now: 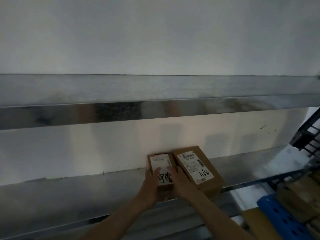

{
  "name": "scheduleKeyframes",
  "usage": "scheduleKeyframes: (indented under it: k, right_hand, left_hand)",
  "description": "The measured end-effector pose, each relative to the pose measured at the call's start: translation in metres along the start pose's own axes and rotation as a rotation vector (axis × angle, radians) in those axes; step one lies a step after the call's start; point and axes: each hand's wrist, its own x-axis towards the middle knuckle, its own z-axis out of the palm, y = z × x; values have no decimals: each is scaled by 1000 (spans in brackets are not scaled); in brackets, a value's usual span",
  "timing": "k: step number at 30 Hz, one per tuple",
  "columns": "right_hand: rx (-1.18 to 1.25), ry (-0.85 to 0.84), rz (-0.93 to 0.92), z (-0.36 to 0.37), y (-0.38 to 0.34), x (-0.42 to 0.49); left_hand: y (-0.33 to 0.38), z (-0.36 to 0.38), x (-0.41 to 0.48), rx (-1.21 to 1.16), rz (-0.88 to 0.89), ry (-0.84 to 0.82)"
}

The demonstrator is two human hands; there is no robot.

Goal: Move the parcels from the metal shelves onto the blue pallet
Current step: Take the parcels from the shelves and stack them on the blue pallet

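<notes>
**Pick-Up Stage: Smaller Parcel on the Middle Shelf**

We judge the step in hand to be the pick-up of one parcel from the metal shelf (90, 191). Two cardboard parcels remain on this level, side by side and touching or nearly so. The smaller parcel (161, 170) carries a white label with handwritten black characters. The larger parcel (199, 168), marked "A68", lies just to its right, turned at a slight angle, with its near corner projecting over the shelf's front edge.

Both hands are on the smaller parcel. The left hand (151, 185) is pressed against its left side, with a fingertip reaching onto the label. The right hand (180, 183) lies along its right side, in the narrow space beside the larger parcel. The hands clamp the box between them with the fingers fairly straight, not curled. We cannot tell whether the parcel has left the shelf surface.

The upper shelf (155, 94) shows no parcels in the visible span. The blue pallet (277, 217) sits low at the right, and brown boxes (297, 196) already rest on it.

For the next move, we advise lifting the smaller parcel clear without dragging against the A68 box, since contact could push that overhanging box off the edge. The carry then goes rightward and down to a free spot on the pallet.
</notes>
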Motion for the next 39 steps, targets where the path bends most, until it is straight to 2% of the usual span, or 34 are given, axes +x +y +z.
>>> scheduleKeyframes:
  k: [4,10,17,23,27,33,39]
  right_hand:
    - [97,68,42,7,-7,-1]
    - [375,68,18,12,-15,-10]
    - [462,40,-9,24,-43,-30]
    - [451,245,-10,13,-71,-62]
    - [443,448,3,-13,-91,-90]
    - [386,586,198,-36,-71,-144]
    - [296,644,464,-45,-18,-194]
  left_hand:
    - [-5,-2,3,-165,-59,38]
    - [-31,-12,-20,7,20,24]
    - [-44,-37,-34,-17,35,-9]
    - [-36,-68,-55,-9,200,76]
    - [-9,-88,-57,-66,346,86]
    - [44,-80,-53,-97,556,-82]
    - [108,-29,-47,-175,630,-315]
